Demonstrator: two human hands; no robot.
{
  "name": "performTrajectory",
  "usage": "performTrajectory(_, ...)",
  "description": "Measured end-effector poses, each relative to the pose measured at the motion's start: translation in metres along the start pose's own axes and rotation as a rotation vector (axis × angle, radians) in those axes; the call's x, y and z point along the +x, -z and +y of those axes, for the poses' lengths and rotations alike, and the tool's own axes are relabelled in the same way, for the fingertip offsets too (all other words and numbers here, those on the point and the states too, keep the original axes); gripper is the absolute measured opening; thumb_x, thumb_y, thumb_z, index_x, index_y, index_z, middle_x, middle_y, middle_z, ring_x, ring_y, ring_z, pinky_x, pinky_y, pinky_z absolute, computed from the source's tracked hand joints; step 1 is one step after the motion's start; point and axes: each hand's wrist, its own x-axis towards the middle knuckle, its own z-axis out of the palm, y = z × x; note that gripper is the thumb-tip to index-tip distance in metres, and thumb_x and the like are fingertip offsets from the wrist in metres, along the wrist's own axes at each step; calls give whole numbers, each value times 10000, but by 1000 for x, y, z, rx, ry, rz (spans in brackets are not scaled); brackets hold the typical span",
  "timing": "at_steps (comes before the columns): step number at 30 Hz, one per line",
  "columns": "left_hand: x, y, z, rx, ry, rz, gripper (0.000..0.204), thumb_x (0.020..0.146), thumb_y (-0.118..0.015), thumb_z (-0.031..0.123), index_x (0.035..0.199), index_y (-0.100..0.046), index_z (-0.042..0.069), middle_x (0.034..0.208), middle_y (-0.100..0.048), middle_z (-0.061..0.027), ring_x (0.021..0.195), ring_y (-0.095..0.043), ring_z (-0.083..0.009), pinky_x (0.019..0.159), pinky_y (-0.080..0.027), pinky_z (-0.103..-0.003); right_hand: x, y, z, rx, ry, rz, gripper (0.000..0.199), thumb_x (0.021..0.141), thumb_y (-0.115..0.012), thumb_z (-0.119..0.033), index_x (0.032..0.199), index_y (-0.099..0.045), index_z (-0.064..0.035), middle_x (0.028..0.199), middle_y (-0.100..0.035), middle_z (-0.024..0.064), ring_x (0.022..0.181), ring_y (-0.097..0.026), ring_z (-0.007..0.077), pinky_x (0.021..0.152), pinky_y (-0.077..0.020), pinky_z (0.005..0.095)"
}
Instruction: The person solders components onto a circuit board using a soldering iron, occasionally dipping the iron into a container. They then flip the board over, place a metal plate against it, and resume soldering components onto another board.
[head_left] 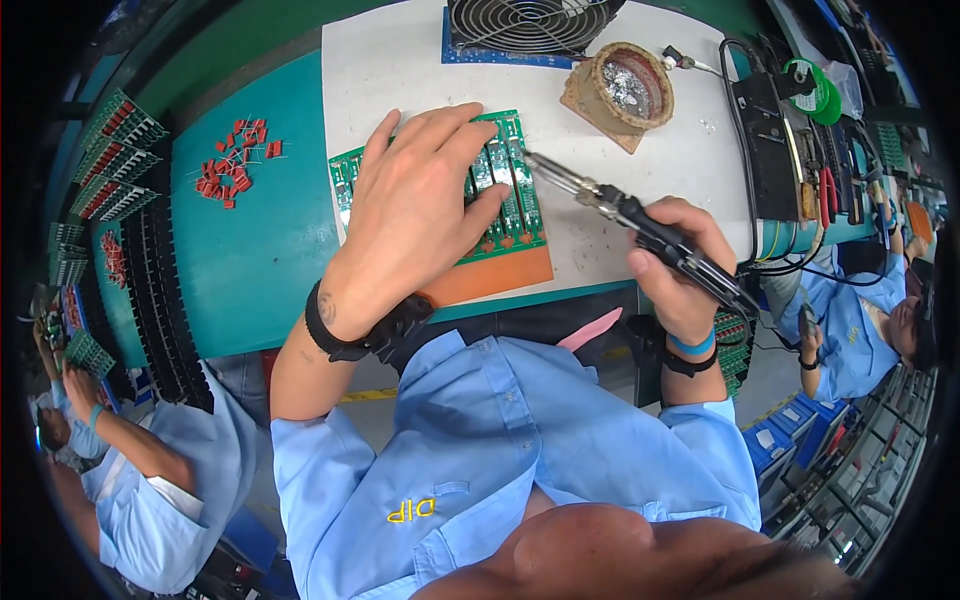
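My left hand (pixel 405 205) lies palm down, fingers spread, over a green panel of circuit boards (pixel 522 185) with several long strips. Under the panel's near edge an orange board (pixel 495 281) sticks out. My right hand (pixel 690 260) grips a soldering iron (pixel 640 222) by its black handle. The iron's metal tip points up and left, close to the panel's far right edge; I cannot tell whether it touches. Much of the panel's left half is hidden beneath my left hand.
Loose red components (pixel 238 160) lie on the green mat (pixel 250 270). A round pot (pixel 655 85) with silvery bits stands beyond the iron, near a fan (pixel 530 22). Black rails (pixel 155 290) and board stacks line the left; a black tool holder (pixel 768 140) is right. Co-workers sit both sides.
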Motion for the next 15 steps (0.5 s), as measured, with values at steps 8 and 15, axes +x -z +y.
performTrajectory(8, 1, 1, 0, -14, -24, 5, 438, 844, -828, 213, 1230, -710, 43, 1408, -658, -141, 1331, -594, -341, 1199, -369, -578, 3, 3, 27, 5, -76, 426, 521, 849, -846, -7, 1299, -586, 33, 1065, -688, 102, 908, -654, 129, 837, -536, 282)
performTrajectory(15, -3, 3, 1, 99, -51, 32, 445, 857, -829, 237, 1247, -706, 61, 1414, -653, -135, 1350, -581, -344, 1196, -355, -614, -8, -8, 0, 150, 37, 112, 449, 861, -806, 4, 1256, -596, 44, 1056, -684, 112, 911, -664, 145, 807, -529, 274)
